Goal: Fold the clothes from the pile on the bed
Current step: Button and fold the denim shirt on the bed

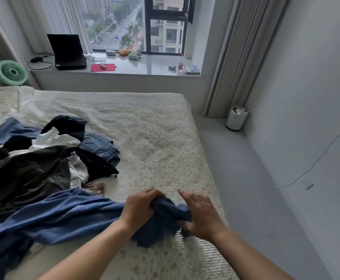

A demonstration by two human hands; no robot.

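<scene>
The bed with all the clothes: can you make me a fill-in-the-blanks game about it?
1. Both hands hold a bunched ____ garment near the bed's front edge.
2. The pile lies to the ____ of the left hand.
3. On the sill, the mouse sits on a ____ pad.
4. The right hand is nearer the ____ side of the bed.

Missing words: blue; left; red; right
</scene>
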